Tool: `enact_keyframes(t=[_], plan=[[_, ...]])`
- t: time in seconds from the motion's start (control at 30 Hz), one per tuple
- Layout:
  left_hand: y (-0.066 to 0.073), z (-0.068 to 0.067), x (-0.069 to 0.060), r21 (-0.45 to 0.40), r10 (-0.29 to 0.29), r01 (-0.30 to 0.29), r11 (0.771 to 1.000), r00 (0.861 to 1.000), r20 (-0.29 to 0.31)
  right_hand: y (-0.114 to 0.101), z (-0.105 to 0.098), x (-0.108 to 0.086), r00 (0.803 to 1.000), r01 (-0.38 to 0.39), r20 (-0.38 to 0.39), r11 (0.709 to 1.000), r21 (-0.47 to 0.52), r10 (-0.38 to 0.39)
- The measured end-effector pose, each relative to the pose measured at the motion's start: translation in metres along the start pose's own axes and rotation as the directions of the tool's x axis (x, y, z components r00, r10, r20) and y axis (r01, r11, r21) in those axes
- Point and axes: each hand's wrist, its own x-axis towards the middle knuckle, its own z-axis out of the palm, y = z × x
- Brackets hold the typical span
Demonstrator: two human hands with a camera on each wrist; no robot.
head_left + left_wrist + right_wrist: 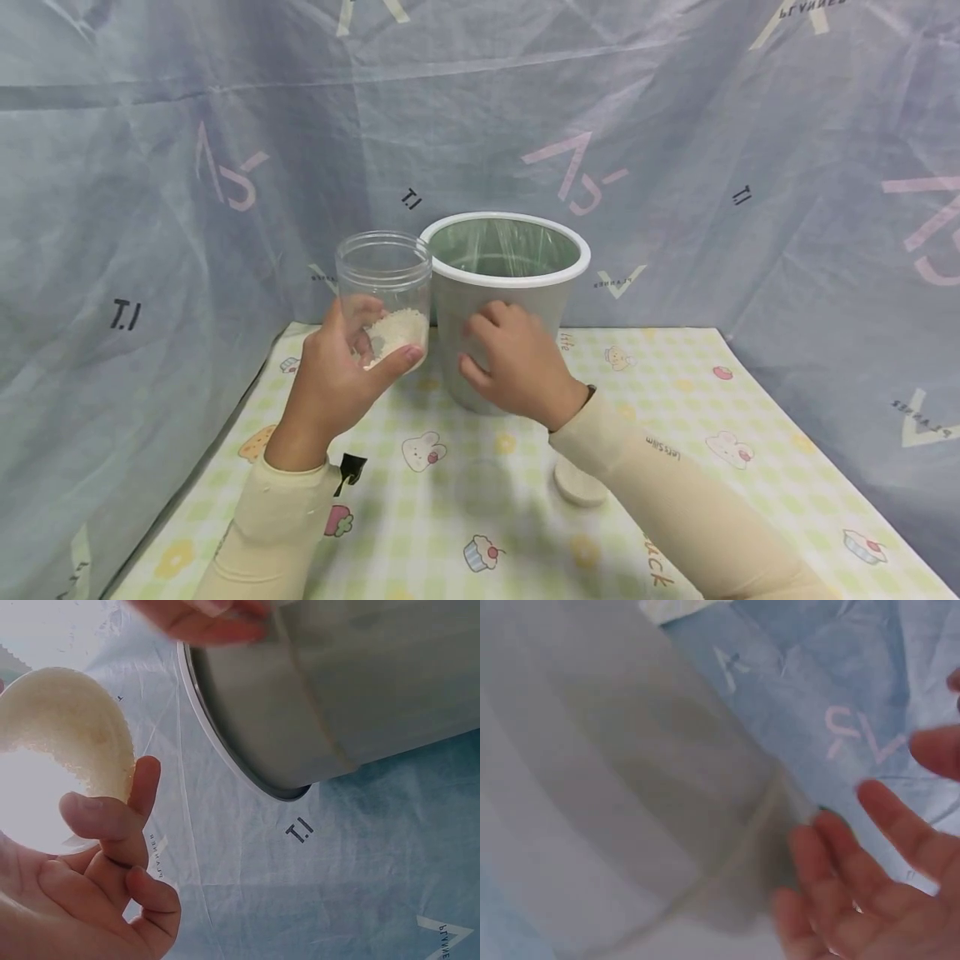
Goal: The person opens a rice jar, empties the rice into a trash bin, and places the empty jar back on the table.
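Observation:
My left hand [333,379] grips a clear plastic jar [384,271] without a lid. White grains that look like rice [403,329] lie low in the jar, heaped to one side. The left wrist view shows the jar's round bottom [64,720] with the grains against it. Just right of the jar stands a grey bin [450,333] with a white rim and a clear bag lining inside. In front of the bin's wall is my right hand [521,358], fingers loosely bent, holding nothing. Whether its fingertips touch the bin, I cannot tell.
A round off-white disc like a lid [579,485] lies under my right forearm. The table [420,517] has a green checked cloth with cartoon prints. Blue-grey printed curtains [300,167] close in the back and sides.

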Motion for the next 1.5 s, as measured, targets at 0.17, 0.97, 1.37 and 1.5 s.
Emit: enact_keyframes(t=[0.17,0.97,1.37,1.5], plan=[[0.001,0.000,0.000,0.001,0.002,-0.002,1.000,1.000,0.019,0.009,-0.010,0.016,0.991,0.032,-0.128,0.999,0.007,-0.031],[0.002,0.003,-0.002,0.034,-0.026,0.024,0.999,0.999,0.046,0.071,-0.018,0.065,0.933,-0.356,0.083,0.932,0.073,0.350],[0.000,0.005,0.000,0.022,-0.020,0.019,1.000,0.999,0.034,0.104,-0.035,0.086,0.793,-0.563,0.290,0.827,0.013,0.535],[0.000,0.004,-0.001,0.036,-0.008,0.007,0.999,0.999,0.033,0.116,-0.033,0.086,0.696,-0.646,0.332,0.757,-0.098,0.637]])
